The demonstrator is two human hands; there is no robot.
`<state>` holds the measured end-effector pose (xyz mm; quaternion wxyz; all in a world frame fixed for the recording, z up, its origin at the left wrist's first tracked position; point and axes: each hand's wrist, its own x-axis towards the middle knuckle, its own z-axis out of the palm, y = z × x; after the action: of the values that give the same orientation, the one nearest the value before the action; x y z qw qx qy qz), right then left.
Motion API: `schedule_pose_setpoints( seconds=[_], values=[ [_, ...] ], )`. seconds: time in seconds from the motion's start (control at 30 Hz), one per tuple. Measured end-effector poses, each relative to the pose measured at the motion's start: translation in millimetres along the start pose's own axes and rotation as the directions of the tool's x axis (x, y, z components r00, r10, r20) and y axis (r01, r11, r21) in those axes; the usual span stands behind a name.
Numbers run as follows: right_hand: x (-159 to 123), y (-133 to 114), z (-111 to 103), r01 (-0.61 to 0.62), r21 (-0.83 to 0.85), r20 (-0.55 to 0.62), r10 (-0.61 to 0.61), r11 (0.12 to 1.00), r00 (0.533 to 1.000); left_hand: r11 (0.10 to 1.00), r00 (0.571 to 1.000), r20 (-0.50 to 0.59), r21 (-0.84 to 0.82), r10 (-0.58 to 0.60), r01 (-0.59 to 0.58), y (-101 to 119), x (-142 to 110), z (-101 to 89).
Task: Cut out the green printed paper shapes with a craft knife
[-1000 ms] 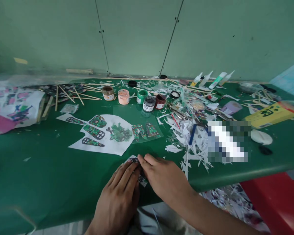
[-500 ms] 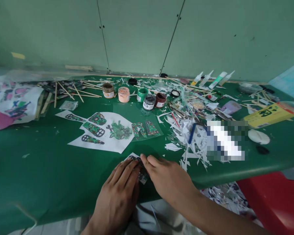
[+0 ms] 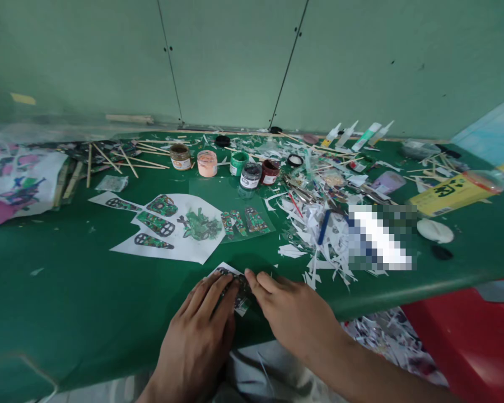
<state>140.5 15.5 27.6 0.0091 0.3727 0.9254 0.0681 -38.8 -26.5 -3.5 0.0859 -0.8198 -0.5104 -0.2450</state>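
Left hand (image 3: pixel 198 330), fingers outstretched, rests on patterned paper (image 3: pixel 242 304); right hand (image 3: pixel 296 313) curls at its edge, whether gripping anything I can't tell. Paint jars (image 3: pixel 250 178) stand beyond them.

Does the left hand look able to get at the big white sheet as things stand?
Likely yes: the sheet lies just beyond the left hand, with only green table seen between them. That hand rests on a small patterned piece, so it would probably need to lift off first.
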Motion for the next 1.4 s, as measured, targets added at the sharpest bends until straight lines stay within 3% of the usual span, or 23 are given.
schedule_pose_setpoints(
  seconds=[0.7,0.87,1.03,1.2,1.4],
  values=[
    [-18.8,2.6,-7.4,-0.009,-0.031,0.095,0.012,0.999,0.995,0.998,0.997,0.069,0.064,0.020,-0.024,0.2,2.4,0.6],
    [-28.5,6.2,-5.9,-0.002,-0.051,0.069,0.005,0.999,0.998,0.998,0.996,0.091,0.059,-0.004,-0.002,0.8,2.3,-0.6],
    [-33.5,23.6,-2.3,-0.148,0.145,-0.015,0.152,0.978,0.988,0.999,0.997,0.071,0.023,0.030,-0.032,-0.8,2.3,-0.3],
    [-11.8,24.6,1.5,-0.343,0.407,-0.070,0.403,0.847,0.912,0.997,0.997,0.052,-0.057,0.051,-0.048,-1.7,6.5,-3.6],
    [10.7,17.7,6.2,-0.242,0.449,-0.052,0.295,0.860,0.954,0.977,0.992,0.096,-0.201,0.086,-0.065,-6.8,11.2,-14.2]
  ],
)
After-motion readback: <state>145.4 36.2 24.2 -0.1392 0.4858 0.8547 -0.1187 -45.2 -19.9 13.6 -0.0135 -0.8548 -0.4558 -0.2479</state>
